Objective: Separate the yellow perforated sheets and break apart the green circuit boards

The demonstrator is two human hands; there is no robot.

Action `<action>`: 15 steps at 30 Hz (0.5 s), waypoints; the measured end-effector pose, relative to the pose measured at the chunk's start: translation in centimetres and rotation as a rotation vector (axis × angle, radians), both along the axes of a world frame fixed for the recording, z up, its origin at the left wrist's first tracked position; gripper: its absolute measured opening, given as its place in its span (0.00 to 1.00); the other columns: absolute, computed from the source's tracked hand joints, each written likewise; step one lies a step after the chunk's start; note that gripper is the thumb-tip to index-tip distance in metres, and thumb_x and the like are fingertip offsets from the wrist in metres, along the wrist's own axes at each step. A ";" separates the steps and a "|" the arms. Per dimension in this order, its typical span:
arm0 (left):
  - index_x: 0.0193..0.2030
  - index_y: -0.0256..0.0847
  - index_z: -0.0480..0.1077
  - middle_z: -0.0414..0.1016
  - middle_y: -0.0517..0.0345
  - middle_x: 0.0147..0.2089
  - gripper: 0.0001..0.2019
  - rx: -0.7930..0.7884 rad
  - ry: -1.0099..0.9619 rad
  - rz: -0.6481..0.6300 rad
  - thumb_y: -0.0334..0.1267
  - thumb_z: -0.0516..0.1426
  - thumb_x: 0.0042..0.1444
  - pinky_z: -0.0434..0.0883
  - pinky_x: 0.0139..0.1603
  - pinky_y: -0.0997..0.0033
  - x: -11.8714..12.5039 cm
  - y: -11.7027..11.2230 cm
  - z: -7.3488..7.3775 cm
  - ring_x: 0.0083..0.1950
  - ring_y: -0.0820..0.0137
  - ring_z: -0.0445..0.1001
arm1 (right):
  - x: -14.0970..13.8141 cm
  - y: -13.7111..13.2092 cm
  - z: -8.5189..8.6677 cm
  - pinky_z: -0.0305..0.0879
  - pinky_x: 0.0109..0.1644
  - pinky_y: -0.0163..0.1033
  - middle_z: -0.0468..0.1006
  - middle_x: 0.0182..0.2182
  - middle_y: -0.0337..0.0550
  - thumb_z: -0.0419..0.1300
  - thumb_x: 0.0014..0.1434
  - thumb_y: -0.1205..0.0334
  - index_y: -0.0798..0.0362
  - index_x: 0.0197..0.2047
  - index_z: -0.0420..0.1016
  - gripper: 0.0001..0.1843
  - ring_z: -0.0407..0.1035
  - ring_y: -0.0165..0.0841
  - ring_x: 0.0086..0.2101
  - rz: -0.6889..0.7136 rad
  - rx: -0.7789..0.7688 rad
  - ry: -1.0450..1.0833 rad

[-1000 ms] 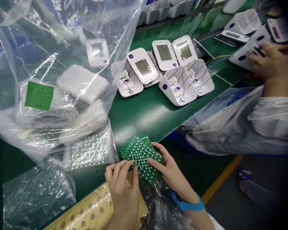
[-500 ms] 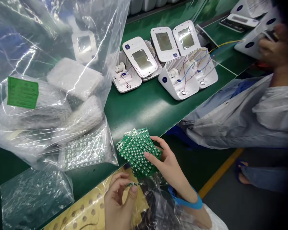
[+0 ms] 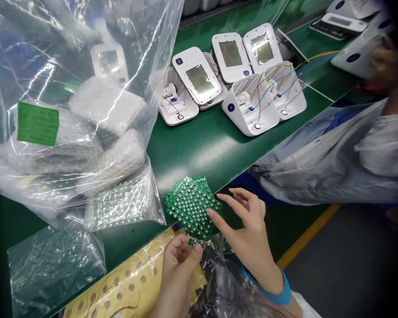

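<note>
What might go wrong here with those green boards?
The pile of green boards lies askew and seems to jut past the edge of the table, so a nudge from the open right hand beside it might send some sliding off.

The left hand pinches a small green strip between its fingertips; it could slip and perhaps get lost in the crumpled plastic below.

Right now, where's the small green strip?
Lower middle of the head view: the small green strip is pinched in the left hand, just below the green board stack in the picture.
</note>
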State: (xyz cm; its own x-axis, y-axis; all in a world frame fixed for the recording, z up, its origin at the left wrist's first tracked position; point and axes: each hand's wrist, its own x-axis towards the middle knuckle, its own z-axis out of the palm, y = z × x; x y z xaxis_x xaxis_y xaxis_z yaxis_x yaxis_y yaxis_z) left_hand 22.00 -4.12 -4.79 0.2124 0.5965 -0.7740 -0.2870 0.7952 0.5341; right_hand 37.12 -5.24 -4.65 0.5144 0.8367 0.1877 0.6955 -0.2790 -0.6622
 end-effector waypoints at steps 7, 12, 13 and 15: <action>0.34 0.37 0.73 0.75 0.55 0.38 0.18 0.042 -0.057 -0.021 0.45 0.70 0.41 0.66 0.59 0.62 0.6 1.3 1.0 0.45 0.68 0.72 | -0.5 1.0 0.4 0.62 0.45 0.52 0.67 0.47 0.53 0.62 0.59 0.67 0.53 0.46 0.73 0.11 0.60 0.42 0.45 0.256 0.067 -0.215; 0.38 0.38 0.73 0.74 0.54 0.41 0.18 0.026 -0.130 0.019 0.43 0.70 0.43 0.65 0.61 0.58 1.2 2.2 1.5 0.49 0.67 0.72 | -0.3 1.5 0.0 0.59 0.46 0.51 0.71 0.43 0.49 0.61 0.60 0.70 0.53 0.45 0.71 0.09 0.65 0.40 0.44 0.271 0.098 -0.232; 0.38 0.38 0.73 0.74 0.54 0.41 0.17 0.032 -0.158 0.019 0.42 0.70 0.44 0.64 0.62 0.58 1.2 2.3 1.6 0.49 0.67 0.71 | -0.2 1.5 0.0 0.58 0.46 0.51 0.72 0.43 0.49 0.61 0.60 0.69 0.53 0.45 0.71 0.09 0.65 0.40 0.44 0.275 0.097 -0.233; 0.37 0.37 0.73 0.74 0.54 0.42 0.15 0.049 -0.195 0.018 0.42 0.69 0.45 0.64 0.62 0.58 1.2 2.4 1.6 0.49 0.67 0.71 | -0.2 1.6 0.0 0.58 0.47 0.51 0.72 0.42 0.47 0.61 0.60 0.69 0.52 0.44 0.70 0.09 0.66 0.40 0.44 0.275 0.094 -0.235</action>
